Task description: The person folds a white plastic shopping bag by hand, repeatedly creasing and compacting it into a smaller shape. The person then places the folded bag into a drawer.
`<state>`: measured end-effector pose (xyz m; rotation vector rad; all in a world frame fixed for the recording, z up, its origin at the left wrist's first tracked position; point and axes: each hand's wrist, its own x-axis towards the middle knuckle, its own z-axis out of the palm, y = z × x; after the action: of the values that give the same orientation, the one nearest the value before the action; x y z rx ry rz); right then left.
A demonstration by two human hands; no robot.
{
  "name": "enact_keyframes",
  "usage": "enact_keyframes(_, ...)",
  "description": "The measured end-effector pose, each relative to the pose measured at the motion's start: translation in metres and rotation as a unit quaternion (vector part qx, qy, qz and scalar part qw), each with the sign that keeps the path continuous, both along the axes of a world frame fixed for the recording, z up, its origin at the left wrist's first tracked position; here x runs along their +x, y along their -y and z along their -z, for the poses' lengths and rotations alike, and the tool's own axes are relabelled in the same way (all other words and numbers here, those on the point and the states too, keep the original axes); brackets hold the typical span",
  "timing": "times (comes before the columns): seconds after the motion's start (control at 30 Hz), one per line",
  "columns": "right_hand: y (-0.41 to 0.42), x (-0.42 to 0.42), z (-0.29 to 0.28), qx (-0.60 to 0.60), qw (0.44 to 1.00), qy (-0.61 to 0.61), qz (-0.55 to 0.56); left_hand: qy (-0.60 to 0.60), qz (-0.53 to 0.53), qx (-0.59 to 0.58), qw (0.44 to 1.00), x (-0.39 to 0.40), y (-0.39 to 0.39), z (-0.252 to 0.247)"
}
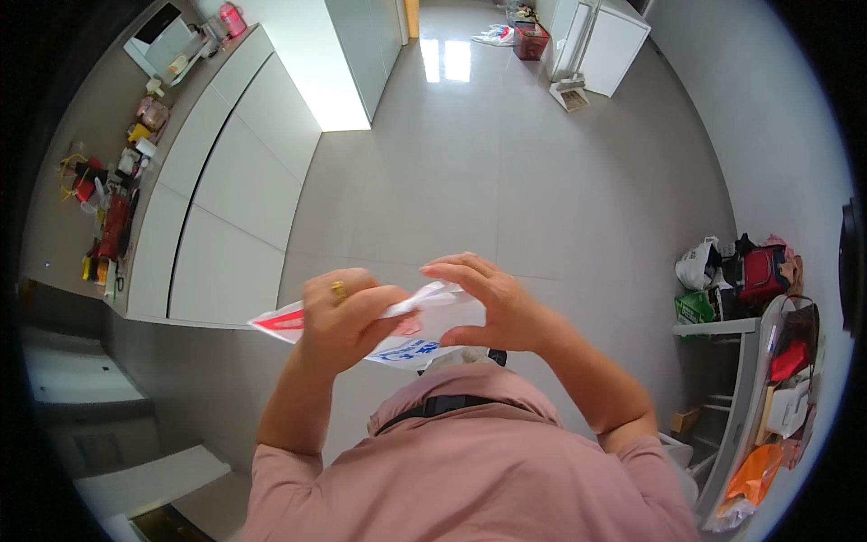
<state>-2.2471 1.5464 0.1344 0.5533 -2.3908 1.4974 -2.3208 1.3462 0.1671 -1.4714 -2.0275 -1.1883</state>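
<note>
In front of my torso is a white plastic bag [433, 332] with red and blue printing. My left hand [345, 311], wearing a gold-coloured ring, is closed around the bag's gathered upper part. A red-marked corner of the plastic sticks out to the left of that fist. On the other side, my right hand [494, 305] curves about the bag's right end, thumb and fingers spread apart. Its palm is close to the plastic; any contact there is hard to make out. The bag hangs flat, and its lower edge is partly hidden by my left hand.
Left, a white cabinet [230, 176] carries several small items along its top. A grey rack [738, 379] with bags and other things stands at right. Farther off on the tiled floor [433, 183] are a dustpan [570, 95], a red bin [530, 42] and a white cabinet [616, 44].
</note>
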Motion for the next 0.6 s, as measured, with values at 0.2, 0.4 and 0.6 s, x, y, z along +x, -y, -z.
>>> enact_keyframes(0.2,-0.005,-0.012,0.000,0.069,0.996,0.049,-0.028,0.031,0.026,-0.041,0.998,-0.007,-0.012,-0.009)
enact_keyframes(0.4,-0.026,-0.006,-0.016,-0.103,0.986,0.125,0.042,0.255,-0.028,-0.157,0.954,-0.038,0.026,-0.001)
enact_keyframes(0.6,-0.063,0.000,-0.003,-0.106,0.964,0.169,0.174,0.352,-0.112,-0.239,0.898,-0.067,0.071,0.016)
